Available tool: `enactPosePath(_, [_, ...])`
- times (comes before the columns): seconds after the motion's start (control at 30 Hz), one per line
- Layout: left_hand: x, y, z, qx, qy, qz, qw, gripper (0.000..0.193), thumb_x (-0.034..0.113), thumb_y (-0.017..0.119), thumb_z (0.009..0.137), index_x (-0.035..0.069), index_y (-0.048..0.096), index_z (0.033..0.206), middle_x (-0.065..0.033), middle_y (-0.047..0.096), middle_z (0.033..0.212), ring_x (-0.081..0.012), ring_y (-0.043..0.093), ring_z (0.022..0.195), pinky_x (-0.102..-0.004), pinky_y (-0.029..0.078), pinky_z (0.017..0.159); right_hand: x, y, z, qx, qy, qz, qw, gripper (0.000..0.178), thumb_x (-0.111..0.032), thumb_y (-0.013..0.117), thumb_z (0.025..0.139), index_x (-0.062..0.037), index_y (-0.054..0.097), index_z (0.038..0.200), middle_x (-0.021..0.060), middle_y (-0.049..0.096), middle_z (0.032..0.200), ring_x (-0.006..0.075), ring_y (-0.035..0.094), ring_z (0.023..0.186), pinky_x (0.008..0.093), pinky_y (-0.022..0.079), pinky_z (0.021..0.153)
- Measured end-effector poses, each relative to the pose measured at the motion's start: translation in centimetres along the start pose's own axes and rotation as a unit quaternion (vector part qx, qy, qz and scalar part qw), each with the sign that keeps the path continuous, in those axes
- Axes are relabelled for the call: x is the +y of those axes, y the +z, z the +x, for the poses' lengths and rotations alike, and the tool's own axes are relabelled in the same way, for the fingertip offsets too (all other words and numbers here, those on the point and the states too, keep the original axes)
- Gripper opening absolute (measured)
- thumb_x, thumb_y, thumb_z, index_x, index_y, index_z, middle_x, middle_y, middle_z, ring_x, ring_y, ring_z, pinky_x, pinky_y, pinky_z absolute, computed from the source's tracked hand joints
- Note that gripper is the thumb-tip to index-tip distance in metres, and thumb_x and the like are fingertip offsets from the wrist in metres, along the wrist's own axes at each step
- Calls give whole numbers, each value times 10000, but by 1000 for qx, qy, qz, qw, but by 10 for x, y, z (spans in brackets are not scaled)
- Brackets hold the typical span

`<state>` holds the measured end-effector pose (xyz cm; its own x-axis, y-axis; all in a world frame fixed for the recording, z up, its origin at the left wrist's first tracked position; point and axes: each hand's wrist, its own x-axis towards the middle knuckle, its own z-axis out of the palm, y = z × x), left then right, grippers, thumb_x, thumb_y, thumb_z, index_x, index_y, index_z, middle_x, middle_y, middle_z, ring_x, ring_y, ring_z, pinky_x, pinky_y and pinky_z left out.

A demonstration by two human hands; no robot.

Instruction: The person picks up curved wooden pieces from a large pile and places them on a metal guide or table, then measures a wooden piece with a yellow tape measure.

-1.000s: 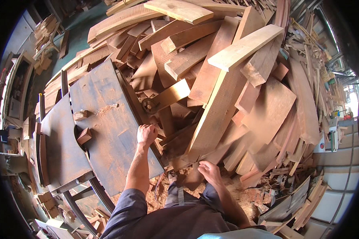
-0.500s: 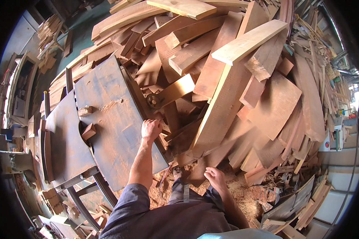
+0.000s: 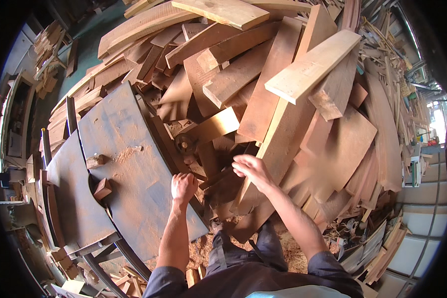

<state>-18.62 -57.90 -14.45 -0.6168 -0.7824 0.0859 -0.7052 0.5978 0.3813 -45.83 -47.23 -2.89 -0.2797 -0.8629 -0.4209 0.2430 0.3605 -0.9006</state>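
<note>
Both hands show in my feed: since a second ago the right hand (image 3: 251, 169) has risen near the long plank (image 3: 285, 139), fingers slackly bent; the left hand (image 3: 184, 187) stays curled at the tabletop's (image 3: 134, 188) edge, its grip unclear to me. Heaped lumber (image 3: 243, 72) dominates, green floor (image 3: 88, 47) behind; sawdust and wood blocks (image 3: 103, 189) dot the tabletop.

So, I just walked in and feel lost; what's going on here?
A person is at a dark, flat table dusted with sawdust, beside a heap of boards. Their left hand is curled at the table's right edge; whether it grips anything is unclear. The right hand is held out near the boards, with nothing visible in it. Small wood blocks lie on the table.
</note>
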Motion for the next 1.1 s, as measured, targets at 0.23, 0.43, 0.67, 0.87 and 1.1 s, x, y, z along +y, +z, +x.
enactPosePath(0.23, [1, -5, 5, 17, -33, -13, 999, 214, 170, 697, 804, 102, 606, 623, -51, 671, 696, -267, 653, 750, -419, 493, 745, -66, 86, 201, -111, -5, 54, 992, 239, -219, 691, 992, -35, 655, 1141, 30, 705, 924, 102, 666, 781, 257, 575, 698])
enactPosePath(0.43, [-3, -2, 8, 1, -37, -23, 999, 214, 188, 700, 823, 128, 599, 644, -46, 658, 678, -245, 637, 728, -395, 486, 715, -59, 125, 413, -98, 20, 197, 975, 363, -421, 664, 996, -63, 630, 949, 40, 694, 787, 161, 664, 666, 318, 584, 637])
enactPosePath(0.67, [-6, -2, 7, -36, -40, -9, 999, 200, 232, 698, 832, 151, 575, 697, -13, 605, 696, -208, 608, 756, -364, 464, 734, -68, 160, 551, 47, 26, 376, 925, 930, -738, 698, 837, -46, 452, 1406, 128, 554, 1263, 306, 532, 1169, 530, 461, 1066])
enactPosePath(0.87, [-1, -6, 13, -18, -28, -16, 999, 202, 186, 700, 821, 147, 578, 664, -16, 625, 664, -207, 622, 725, -358, 473, 702, -88, 163, 557, 37, -48, 451, 890, 627, -553, 686, 949, -235, 501, 1457, 17, 607, 1354, 241, 573, 1246, 506, 509, 1035])
enactPosePath(1.1, [-1, 0, 7, 1, -50, -16, 999, 192, 197, 697, 802, 146, 592, 649, -30, 656, 689, -230, 639, 743, -391, 487, 726, -188, 132, 407, 79, 9, 333, 939, 476, -448, 827, 844, -169, 614, 1165, 32, 678, 1041, 206, 629, 913, 377, 510, 678])
